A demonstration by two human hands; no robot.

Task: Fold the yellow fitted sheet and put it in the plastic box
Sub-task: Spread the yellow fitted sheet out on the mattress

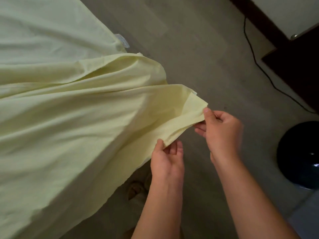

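Note:
The pale yellow fitted sheet (pixel 65 118) fills the left half of the view, spread out and drawn into long folds toward one lifted corner at centre right. My right hand (pixel 221 133) pinches the tip of that corner between thumb and fingers. Just below and to the left, my left hand (pixel 167 161) pinches the sheet's edge with thumb on top and fingers underneath. A white label (pixel 122 40) shows at another corner of the sheet, farther up. No plastic box is in view.
Grey floor (pixel 198 57) lies under and beyond the sheet. A dark round object (pixel 300 154) sits at the right edge. Dark furniture (pixel 296 66) stands at the upper right with a black cable (pixel 259 66) running along the floor. Sandalled feet (pixel 138 188) show below the sheet.

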